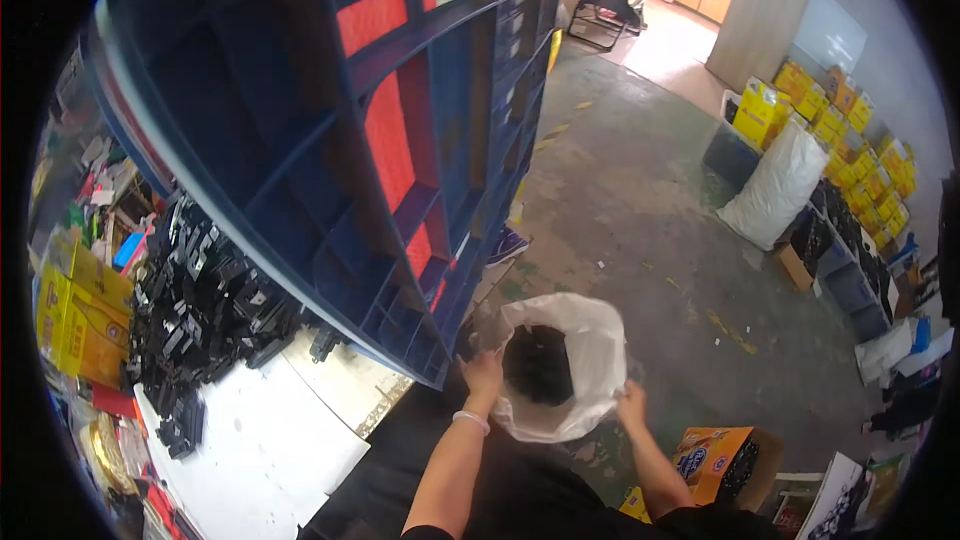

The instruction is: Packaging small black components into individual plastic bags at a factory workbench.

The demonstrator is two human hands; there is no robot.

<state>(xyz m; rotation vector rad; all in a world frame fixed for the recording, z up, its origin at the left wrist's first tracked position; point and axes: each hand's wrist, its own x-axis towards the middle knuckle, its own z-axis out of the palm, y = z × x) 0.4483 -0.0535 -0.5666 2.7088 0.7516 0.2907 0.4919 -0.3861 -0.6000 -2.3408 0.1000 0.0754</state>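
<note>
Extended forward and apart, left hand [482, 376] and right hand [631, 406] clamp fingers on opposite sides of a white, round-mouthed plastic sack [598, 345].

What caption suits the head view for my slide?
Left hand and right hand grip an open white sack with black contents; black parts lie piled at left.

My feed shows a white worktop [270, 440] at lower left carrying a heap of black parts [205, 290]. On the grey floor [640, 180], a full white sack [778, 185] rests at upper right; toward the warped lower-right rim, I think an orange carton [705, 460] does too.
</note>
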